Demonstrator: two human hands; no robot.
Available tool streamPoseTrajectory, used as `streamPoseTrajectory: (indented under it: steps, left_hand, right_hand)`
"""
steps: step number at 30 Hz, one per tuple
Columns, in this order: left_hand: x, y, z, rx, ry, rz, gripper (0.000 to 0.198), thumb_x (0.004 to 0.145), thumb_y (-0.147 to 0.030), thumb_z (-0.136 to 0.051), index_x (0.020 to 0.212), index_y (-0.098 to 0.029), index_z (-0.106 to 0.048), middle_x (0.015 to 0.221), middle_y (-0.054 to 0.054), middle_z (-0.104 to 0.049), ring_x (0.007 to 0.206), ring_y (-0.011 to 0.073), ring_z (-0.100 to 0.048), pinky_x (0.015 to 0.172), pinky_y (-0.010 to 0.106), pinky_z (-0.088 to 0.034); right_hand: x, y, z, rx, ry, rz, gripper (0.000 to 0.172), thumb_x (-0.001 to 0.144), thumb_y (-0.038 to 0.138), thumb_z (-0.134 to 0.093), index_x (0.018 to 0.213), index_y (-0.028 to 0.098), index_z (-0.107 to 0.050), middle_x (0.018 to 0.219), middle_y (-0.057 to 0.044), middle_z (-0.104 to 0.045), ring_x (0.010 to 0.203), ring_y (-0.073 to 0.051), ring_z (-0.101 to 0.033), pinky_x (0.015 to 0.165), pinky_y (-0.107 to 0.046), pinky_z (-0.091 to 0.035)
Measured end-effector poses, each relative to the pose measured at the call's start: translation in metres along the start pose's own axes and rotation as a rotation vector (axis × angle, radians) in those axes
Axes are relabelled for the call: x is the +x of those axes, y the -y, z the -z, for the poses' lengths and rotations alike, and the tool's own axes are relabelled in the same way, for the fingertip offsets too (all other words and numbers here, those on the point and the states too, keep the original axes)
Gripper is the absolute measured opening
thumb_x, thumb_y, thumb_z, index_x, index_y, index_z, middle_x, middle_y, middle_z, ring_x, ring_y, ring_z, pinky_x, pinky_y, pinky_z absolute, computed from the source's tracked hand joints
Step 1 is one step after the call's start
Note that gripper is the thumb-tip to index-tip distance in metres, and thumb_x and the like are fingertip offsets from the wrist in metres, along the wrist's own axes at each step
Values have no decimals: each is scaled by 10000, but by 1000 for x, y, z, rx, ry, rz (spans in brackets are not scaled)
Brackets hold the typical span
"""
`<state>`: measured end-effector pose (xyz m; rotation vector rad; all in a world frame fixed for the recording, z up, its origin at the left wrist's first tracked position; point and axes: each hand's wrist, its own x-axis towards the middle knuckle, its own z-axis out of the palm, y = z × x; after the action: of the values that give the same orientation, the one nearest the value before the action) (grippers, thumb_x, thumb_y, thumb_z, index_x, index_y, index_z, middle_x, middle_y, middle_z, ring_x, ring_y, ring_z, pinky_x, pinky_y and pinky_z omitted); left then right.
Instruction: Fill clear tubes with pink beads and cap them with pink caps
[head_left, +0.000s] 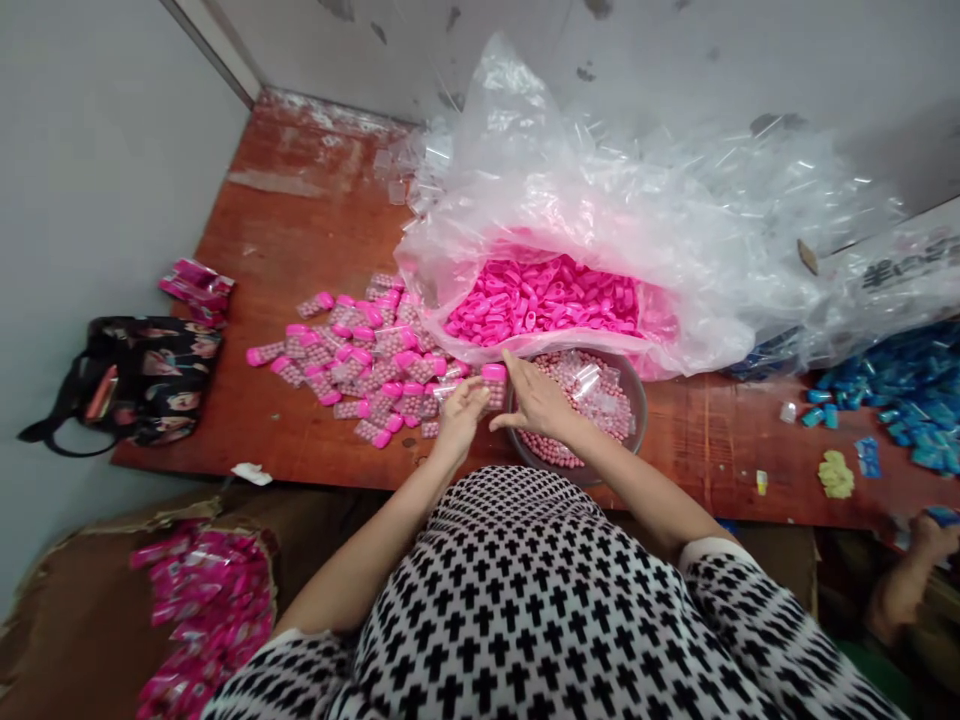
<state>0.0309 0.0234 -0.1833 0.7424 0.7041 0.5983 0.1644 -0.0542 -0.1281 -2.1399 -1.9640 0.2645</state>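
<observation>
At the near left, a cardboard box (67,640) holds shiny pink packets (214,610). At the near right, another person's hand (934,538) is by the bench's edge. On the near part of the bench (300,438), the left hand (462,412) pinches a small clear container (493,392) of pink beads, its bright pink cap uppermost. The right hand (541,402) is spread, thumb apart from fingers, just right of that cap; whether it touches cannot be told. Under it sits a grey bowl (639,415) of pink beads (555,452) and clear plastic. Left of the hands lies a heap of capped, bead-filled containers (360,365); farther left, a dark floral bag (176,375). Blue pieces (926,400) are heaped at the right. Beyond the bowl, a large plastic bag (525,190) gapes over loose pink caps (547,295).
</observation>
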Motion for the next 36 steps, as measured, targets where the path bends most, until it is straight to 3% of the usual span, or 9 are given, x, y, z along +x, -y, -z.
streamPoseTrajectory:
  steps: [5,8,11,15,18,21,25,31,36]
  left_hand:
    - [26,-22,74,327,-287,-331,344,711,-421,-700,1006,-253,-648,1036,61,-666,996,242,-594,889,455,-450]
    - [36,-25,95,515,-322,-435,369,729,-407,-695,1070,-271,-652,1157,58,-637,1148,321,-512,980,544,-354]
    - [39,-23,83,609,-278,-492,355,781,-385,-641,1111,-255,-639,1163,73,-636,1136,307,-531,1001,531,-357]
    - [42,-25,51,760,-233,-529,355,822,-347,-573,1148,-212,-612,1181,92,-625,1133,243,-549,1020,438,-390]
    - [47,-27,43,819,-198,-519,348,834,-339,-544,1133,-176,-614,1143,100,-642,1090,230,-573,994,399,-414]
    - [53,-26,42,837,-145,-519,309,842,-314,-529,1091,-167,-635,1087,97,-665,1034,219,-600,952,370,-439]
    - [68,-23,32,870,-88,-525,296,853,-277,-504,1098,-177,-637,1052,88,-676,974,209,-615,905,350,-457]
    - [91,-17,0,938,40,-561,274,853,-243,-499,1055,-175,-671,995,91,-675,937,211,-609,889,340,-456]
    - [91,-7,-14,919,134,-570,241,837,-228,-529,1013,-198,-690,996,78,-673,947,206,-605,904,351,-456]
  right_hand:
    - [27,-36,29,-11,-79,-258,537,874,445,-490,1303,122,-469,1255,-169,-557,1153,-267,-520,973,-419,-413]
    - [45,-64,42,-38,-107,-400,405,883,351,-482,1217,134,-552,1149,-137,-629,1040,-248,-585,909,-391,-445]
    - [67,-74,42,-86,-57,-408,348,878,296,-477,1175,153,-588,1116,-115,-647,1028,-243,-588,895,-371,-440]
    - [97,-65,34,-178,0,-374,346,883,267,-460,1187,163,-589,1162,-123,-626,1064,-256,-569,878,-363,-439]
    - [107,-60,35,-223,58,-355,331,886,270,-459,1167,171,-604,1147,-125,-632,1029,-257,-582,835,-353,-449]
    - [96,-59,36,-224,175,-261,282,888,271,-470,1084,170,-647,1062,-112,-664,965,-229,-603,820,-322,-439]
    - [55,-55,18,-188,288,-115,268,910,260,-446,1008,148,-670,927,-107,-683,889,-192,-614,800,-288,-433]
    - [17,-55,-4,88,145,-93,222,882,197,-484,1001,155,-667,1078,-94,-665,957,-166,-613,855,-287,-449]
    - [42,-77,22,99,-123,-418,216,861,243,-493,926,164,-684,917,-73,-693,854,-183,-617,819,-306,-452]
